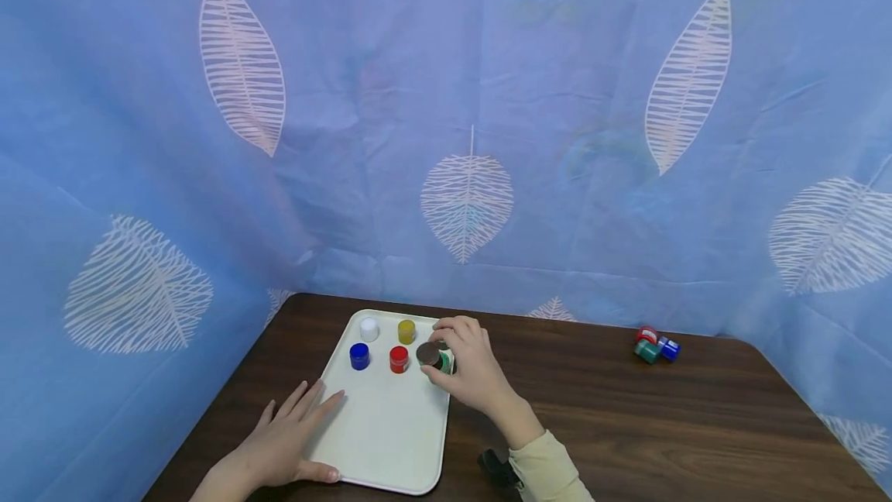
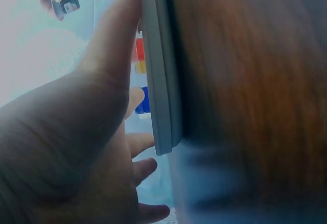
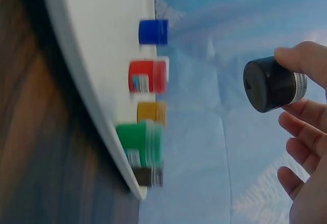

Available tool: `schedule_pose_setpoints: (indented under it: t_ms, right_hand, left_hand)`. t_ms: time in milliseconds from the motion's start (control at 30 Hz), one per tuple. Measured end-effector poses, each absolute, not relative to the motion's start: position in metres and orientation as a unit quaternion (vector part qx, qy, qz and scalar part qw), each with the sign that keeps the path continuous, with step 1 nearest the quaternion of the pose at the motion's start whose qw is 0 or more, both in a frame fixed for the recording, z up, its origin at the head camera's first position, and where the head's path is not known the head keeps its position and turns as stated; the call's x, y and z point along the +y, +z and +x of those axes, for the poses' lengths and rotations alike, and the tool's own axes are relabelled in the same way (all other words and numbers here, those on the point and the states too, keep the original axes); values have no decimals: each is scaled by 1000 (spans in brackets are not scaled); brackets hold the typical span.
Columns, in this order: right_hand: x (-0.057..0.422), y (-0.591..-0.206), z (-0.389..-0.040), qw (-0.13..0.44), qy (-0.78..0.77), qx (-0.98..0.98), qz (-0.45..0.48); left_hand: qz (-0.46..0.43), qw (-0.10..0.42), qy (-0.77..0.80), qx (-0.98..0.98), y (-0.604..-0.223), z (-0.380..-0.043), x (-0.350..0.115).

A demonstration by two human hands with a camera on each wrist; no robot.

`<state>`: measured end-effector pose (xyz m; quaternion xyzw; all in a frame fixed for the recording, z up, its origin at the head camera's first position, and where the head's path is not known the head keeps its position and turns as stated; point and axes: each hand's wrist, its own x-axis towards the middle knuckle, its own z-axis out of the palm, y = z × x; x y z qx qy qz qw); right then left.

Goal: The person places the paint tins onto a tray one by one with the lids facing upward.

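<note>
My right hand (image 1: 479,372) pinches a small black paint jar (image 3: 271,84) between thumb and fingers, holding it above the right side of the white tray (image 1: 390,432). Its flat dark end (image 1: 428,353) faces up in the head view. Beneath and beside that hand, a green jar (image 3: 139,144) and a dark brown jar (image 3: 148,176) stand on the tray, both partly hidden in the head view. Also on the tray are white (image 1: 368,329), yellow (image 1: 406,331), blue (image 1: 359,356) and red (image 1: 399,359) jars. My left hand (image 1: 282,440) rests spread at the tray's left edge.
On the right of the dark wooden table (image 1: 627,424) lies a small cluster: a red jar (image 1: 647,334), a green jar (image 1: 647,351) and a blue jar (image 1: 670,348). Behind the table hangs a blue leaf-patterned cloth (image 1: 557,238).
</note>
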<state>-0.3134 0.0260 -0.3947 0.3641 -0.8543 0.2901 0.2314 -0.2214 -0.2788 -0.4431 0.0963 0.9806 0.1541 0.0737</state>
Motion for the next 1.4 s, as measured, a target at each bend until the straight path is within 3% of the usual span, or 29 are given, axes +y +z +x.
schedule_pose_setpoints:
  t_ms: [567, 833, 1400]
  right_hand:
    - [-31, -399, -313, 226, 256, -860, 379]
    - [-57, -405, -311, 190, 242, -881, 358]
    - [-96, -433, -304, 170, 277, -907, 267]
  left_hand:
    - [90, 86, 160, 979, -444, -226, -280]
    - [84, 99, 163, 978, -450, -228, -280]
    - [75, 101, 167, 978, -455, -225, -283]
